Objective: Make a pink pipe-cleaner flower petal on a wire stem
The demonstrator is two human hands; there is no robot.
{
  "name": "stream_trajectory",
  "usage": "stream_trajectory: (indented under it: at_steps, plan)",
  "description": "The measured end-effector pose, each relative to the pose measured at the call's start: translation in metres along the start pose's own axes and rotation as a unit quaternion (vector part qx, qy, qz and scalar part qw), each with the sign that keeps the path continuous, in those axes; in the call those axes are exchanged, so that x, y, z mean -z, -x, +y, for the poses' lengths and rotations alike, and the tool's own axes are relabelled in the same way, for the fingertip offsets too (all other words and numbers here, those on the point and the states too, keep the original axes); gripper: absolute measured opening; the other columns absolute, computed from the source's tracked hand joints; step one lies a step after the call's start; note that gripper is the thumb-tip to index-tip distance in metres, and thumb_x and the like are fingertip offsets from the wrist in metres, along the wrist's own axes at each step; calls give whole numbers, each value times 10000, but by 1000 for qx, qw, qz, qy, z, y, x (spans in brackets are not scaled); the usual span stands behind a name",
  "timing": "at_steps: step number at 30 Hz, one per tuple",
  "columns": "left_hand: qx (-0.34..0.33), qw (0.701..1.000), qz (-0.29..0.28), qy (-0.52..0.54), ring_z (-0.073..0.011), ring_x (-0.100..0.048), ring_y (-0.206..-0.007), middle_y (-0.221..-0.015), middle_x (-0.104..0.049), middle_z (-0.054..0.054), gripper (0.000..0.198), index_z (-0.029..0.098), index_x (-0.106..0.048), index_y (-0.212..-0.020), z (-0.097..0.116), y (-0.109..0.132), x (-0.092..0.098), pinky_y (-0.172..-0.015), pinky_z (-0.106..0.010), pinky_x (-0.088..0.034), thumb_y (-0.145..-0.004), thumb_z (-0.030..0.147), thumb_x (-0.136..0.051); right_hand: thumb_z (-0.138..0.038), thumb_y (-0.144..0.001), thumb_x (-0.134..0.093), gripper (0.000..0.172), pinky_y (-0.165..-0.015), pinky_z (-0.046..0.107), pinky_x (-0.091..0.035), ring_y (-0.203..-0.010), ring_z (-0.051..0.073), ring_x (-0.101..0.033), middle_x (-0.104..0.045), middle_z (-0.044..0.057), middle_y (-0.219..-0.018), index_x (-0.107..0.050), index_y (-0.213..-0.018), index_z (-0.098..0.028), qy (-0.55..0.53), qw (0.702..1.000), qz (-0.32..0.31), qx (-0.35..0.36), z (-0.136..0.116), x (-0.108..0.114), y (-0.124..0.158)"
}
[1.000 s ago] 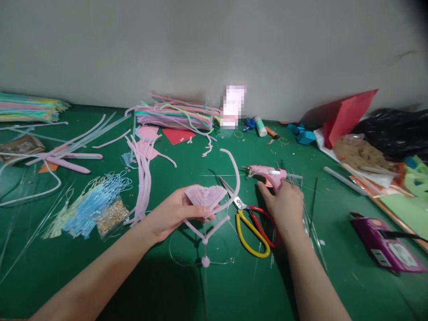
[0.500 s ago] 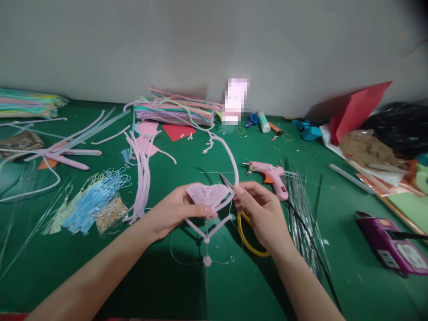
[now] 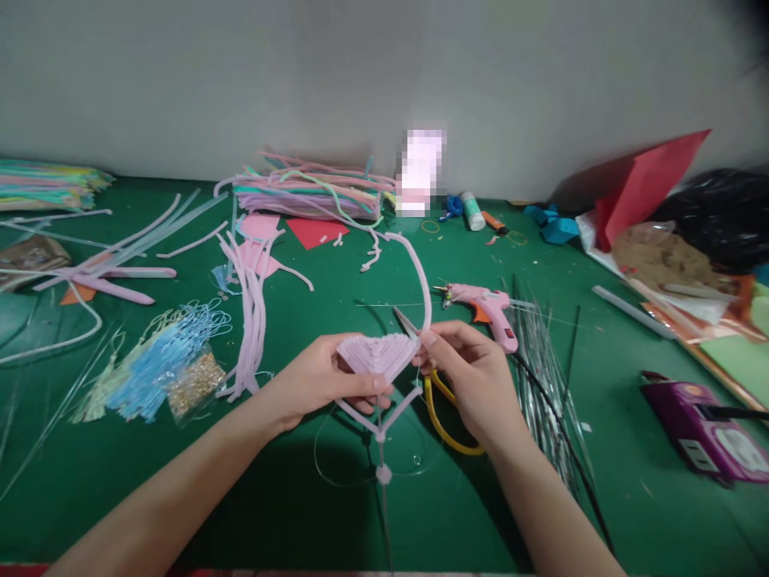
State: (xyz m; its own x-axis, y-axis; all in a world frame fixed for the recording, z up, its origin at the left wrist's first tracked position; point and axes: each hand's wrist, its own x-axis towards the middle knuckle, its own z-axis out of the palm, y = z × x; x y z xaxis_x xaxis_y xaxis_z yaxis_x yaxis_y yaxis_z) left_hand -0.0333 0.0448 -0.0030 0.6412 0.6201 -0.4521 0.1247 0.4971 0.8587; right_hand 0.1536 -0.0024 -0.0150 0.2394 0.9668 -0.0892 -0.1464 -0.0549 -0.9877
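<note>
My left hand [image 3: 336, 377] grips a fan-shaped piece of folded lavender pipe cleaner [image 3: 380, 353], thumb across its lower point and fingers behind. At the piece's upper right corner, my right hand [image 3: 465, 373] pinches the long loose pipe cleaner strand [image 3: 420, 276], which arcs up and away. Below hangs a V of lavender pipe cleaner [image 3: 396, 414] on a thin stem with a small lavender knob [image 3: 383, 474]. Yellow-handled scissors [image 3: 448, 433] show behind my right hand, which partly hides them; I cannot tell whether it touches them.
A pink glue gun [image 3: 496, 316] lies right of my hands, beside a bundle of thin wires [image 3: 541, 377]. To the left are loose pipe cleaners [image 3: 255, 328], blue tassels [image 3: 159, 369] and a bag of gold beads [image 3: 195, 385]. A purple device [image 3: 702, 429] sits far right.
The strand that stood slightly off the fan's lower right edge now lies against it. The fingers of my left hand show more beneath the piece. The view has shifted slightly.
</note>
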Motion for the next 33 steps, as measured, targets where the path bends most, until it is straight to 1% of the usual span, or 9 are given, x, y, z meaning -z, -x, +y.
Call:
stream_trajectory:
  at_steps: [9, 12, 18, 21, 24, 28, 29, 31, 33]
  plan:
    - [-7, 1000, 7, -4, -147, -705, -674, -769, -740, -59, 290, 106, -631, -906, 0, 0, -1, -618, -214, -578, -702, 241, -788, -309, -783, -710, 100, -559, 214, -517, -596, 109, -629, -682, -8, -649, -689, -788, -211, -1, 1000, -14, 4, 1, 2, -1]
    - [-6, 1000, 13, -1, -146, -704, -667, -765, -742, -60, 291, 106, -638, -906, -1, -1, -1, -615, -215, -581, -696, 235, -793, -312, -787, -707, 105, -597, 225, -527, -629, 111, -631, -695, 0, -704, -696, -823, -214, -5, 1000, -27, 3, 1, 3, 0]
    - [-11, 1000, 17, 9, -146, -705, -658, -778, -743, -71, 293, 103, -641, -922, -2, -1, 1, -609, -212, -584, -705, 232, -789, -246, -714, -770, 223, -698, 253, -530, -714, 114, -635, -690, 5, -869, -678, -916, -229, -27, 997, -78, -11, 2, 6, 2]
    - [-12, 1000, 18, 13, -154, -708, -667, -793, -740, -76, 292, 100, -639, -922, -3, -1, 0, -613, -220, -588, -704, 225, -789, -227, -695, -784, 280, -692, 245, -523, -717, 109, -636, -674, -3, -886, -660, -945, -238, -31, 995, -91, -26, 3, 6, 2]
    - [-7, 1000, 15, 14, -156, -708, -676, -799, -737, -77, 308, 104, -639, -932, -2, 0, 1, -626, -227, -588, -699, 236, -792, -215, -690, -784, 292, -676, 230, -522, -722, 107, -637, -677, -6, -851, -649, -948, -234, -44, 994, -88, -44, 3, 6, 1]
    - [13, 1000, 0, 11, -190, -715, -729, -817, -726, -64, 357, 125, -633, -948, 5, 0, 11, -642, -257, -589, -673, 271, -806, -220, -692, -776, 288, -683, 251, -539, -698, 111, -644, -679, -9, -804, -642, -947, -225, -68, 992, -82, -73, 2, 3, 1]
    - [18, 1000, 2, 11, -195, -714, -735, -811, -721, -58, 349, 131, -630, -950, 8, 0, 14, -634, -265, -588, -687, 294, -792, -222, -690, -776, 291, -682, 255, -542, -686, 112, -646, -678, -10, -796, -641, -948, -222, -69, 991, -82, -77, 2, 2, 2]
    - [29, 1000, 7, -3, -167, -695, -694, -776, -707, -35, 321, 138, -644, -937, 16, -2, 19, -614, -253, -576, -708, 326, -768, -222, -686, -776, 300, -679, 261, -548, -671, 113, -648, -675, -10, -782, -639, -953, -215, -67, 991, -86, -81, 3, -1, 2]
    - [39, 998, 2, -39, -145, -679, -675, -771, -701, -24, 311, 136, -664, -903, 22, -4, 20, -614, -227, -554, -681, 316, -787, -224, -685, -773, 306, -677, 266, -553, -672, 116, -648, -671, -7, -784, -640, -960, -208, -60, 990, -92, -83, 3, -3, 3]
